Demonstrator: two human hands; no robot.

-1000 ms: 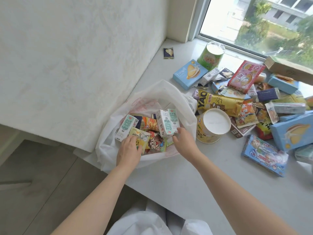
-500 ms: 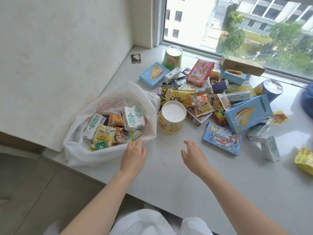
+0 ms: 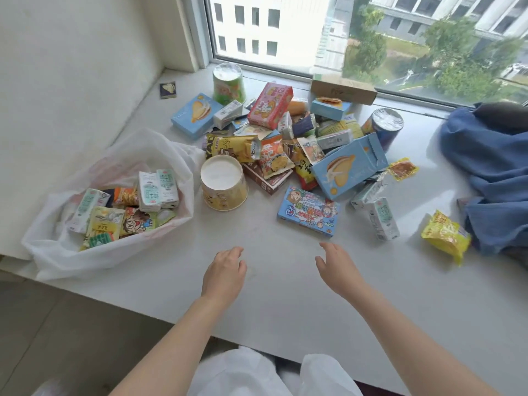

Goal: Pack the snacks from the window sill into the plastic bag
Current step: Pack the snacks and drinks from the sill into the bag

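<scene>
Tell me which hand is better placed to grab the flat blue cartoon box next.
Probably the right hand: it hovers open just below the flat blue cartoon box. The left hand, also empty, is farther from it, nearer the plastic bag.

A home: snack-strewn window sill (image 3: 285,281), blue clothing (image 3: 491,167).

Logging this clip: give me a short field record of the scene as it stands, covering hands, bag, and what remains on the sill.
left hand: empty, fingers relaxed, over bare sill
right hand: empty, open, near the blue cartoon box
plastic bag: open at the sill's left edge, holding cartons and packets
nearest to bag: yellow cup, upright
unpacked: most snacks piled by the window
task status: partly done
</scene>
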